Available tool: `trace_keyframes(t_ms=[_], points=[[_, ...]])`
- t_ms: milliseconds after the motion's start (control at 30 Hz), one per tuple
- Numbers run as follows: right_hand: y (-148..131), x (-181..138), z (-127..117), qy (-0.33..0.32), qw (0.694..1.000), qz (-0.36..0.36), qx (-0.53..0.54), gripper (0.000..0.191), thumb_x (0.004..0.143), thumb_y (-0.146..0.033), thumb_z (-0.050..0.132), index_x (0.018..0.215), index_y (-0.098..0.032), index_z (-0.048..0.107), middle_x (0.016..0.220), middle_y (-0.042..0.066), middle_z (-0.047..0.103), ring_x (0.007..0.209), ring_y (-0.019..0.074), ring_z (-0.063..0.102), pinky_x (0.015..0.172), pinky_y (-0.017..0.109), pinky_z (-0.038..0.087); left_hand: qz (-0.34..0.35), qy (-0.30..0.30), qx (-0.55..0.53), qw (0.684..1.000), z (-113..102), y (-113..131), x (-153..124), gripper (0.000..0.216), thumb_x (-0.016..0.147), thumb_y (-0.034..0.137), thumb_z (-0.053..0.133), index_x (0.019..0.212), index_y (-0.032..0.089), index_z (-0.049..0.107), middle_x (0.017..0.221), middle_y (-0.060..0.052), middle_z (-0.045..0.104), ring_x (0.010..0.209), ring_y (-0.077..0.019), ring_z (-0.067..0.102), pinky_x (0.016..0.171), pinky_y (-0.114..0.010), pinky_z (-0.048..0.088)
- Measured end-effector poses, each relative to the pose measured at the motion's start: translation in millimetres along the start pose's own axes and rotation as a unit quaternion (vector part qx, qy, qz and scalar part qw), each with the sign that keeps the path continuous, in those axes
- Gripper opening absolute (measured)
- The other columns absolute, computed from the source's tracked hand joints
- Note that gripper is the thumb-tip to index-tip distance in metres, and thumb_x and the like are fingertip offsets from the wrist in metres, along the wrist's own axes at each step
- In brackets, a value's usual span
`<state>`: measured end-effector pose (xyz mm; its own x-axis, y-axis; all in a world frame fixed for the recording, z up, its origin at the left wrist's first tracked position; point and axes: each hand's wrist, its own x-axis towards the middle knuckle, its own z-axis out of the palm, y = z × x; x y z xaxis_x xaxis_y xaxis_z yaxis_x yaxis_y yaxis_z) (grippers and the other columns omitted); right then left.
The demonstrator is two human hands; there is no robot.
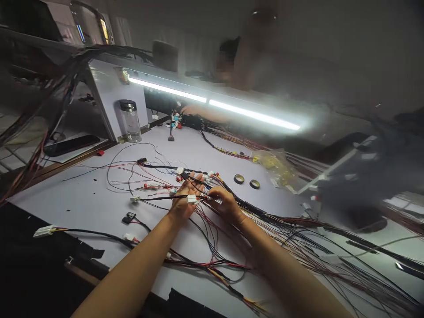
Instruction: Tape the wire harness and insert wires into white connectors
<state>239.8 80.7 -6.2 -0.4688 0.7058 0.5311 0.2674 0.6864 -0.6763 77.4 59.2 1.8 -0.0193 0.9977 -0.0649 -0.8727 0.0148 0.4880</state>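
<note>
My left hand (181, 204) is turned palm up near the middle of the table, its fingers loosely curled under dark sleeved cables of a wire harness (159, 198). A white connector (191, 199) lies over its palm. Close by on the right, my right hand (227, 205) has thumb and fingers pinched together on the harness wires; the exact spot between its fingertips is hidden. Another white connector (179, 171) sits just beyond my left fingers. Thin red and black wires (212, 238) hang below both hands.
Two tape rolls (239, 179) and a clear bag of yellow parts (276, 168) lie right of centre. A lidded bottle (130, 121) stands at the back left under a light bar (251, 115). Wire bundles (318, 247) cover the right side. Across the table is another person's arm (207, 113).
</note>
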Motion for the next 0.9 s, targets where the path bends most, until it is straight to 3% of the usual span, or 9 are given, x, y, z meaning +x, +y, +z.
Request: trace_keyframes(t_ms=[133,300,467,700,900], points=[[-1,-2,2,-0.020,0.998,-0.048,-0.042,0.015,0.088,-0.036,0.060,0.091,-0.022,0.061,0.086,0.007,0.064,0.083,0.0203,0.060,0.080,0.038,0.050,0.003,0.002,0.011,1.000,0,2,0,0.043,0.085,0.024,0.061,0.127,0.026,0.053,0.128,-0.009,0.061,0.123,-0.0229,0.054,0.109,-0.042,0.036],[-1,3,3,-0.012,0.998,-0.034,-0.057,0.015,0.092,-0.035,0.054,0.095,-0.022,0.061,0.091,0.007,0.062,0.086,0.0201,0.057,0.080,0.036,0.049,0.016,0.038,0.042,0.998,-4,4,1,0.037,0.083,0.019,0.062,0.119,0.028,0.060,0.119,-0.006,0.066,0.113,-0.0223,0.061,0.104,-0.042,0.043],[0,13,0,0.055,0.998,0.030,-0.017,0.015,0.091,-0.035,0.053,0.093,-0.021,0.058,0.088,0.005,0.058,0.083,0.0186,0.054,0.078,0.033,0.047,0.034,0.081,0.057,0.995,-13,1,11,0.012,0.087,0.023,0.060,0.097,0.022,0.065,0.102,-0.006,0.070,0.099,-0.0181,0.067,0.100,-0.042,0.045],[8,33,-8,0.133,0.971,0.161,0.116,0.027,0.087,-0.044,0.056,0.097,-0.019,0.055,0.081,0.001,0.055,0.071,0.0151,0.055,0.070,0.028,0.048,0.045,0.105,0.072,0.991,-11,2,12,0.018,0.089,0.031,0.058,0.095,0.016,0.066,0.096,-0.009,0.071,0.091,-0.0192,0.069,0.095,-0.041,0.047],[3,33,-1,0.064,0.986,0.153,0.003,0.023,0.089,-0.041,0.052,0.096,-0.020,0.058,0.081,0.002,0.060,0.073,0.0170,0.056,0.070,0.029,0.044,0.053,0.097,0.077,0.991,-7,1,9,0.017,0.089,0.028,0.058,0.093,0.014,0.067,0.095,-0.010,0.072,0.093,-0.0204,0.069,0.096,-0.042,0.048]])
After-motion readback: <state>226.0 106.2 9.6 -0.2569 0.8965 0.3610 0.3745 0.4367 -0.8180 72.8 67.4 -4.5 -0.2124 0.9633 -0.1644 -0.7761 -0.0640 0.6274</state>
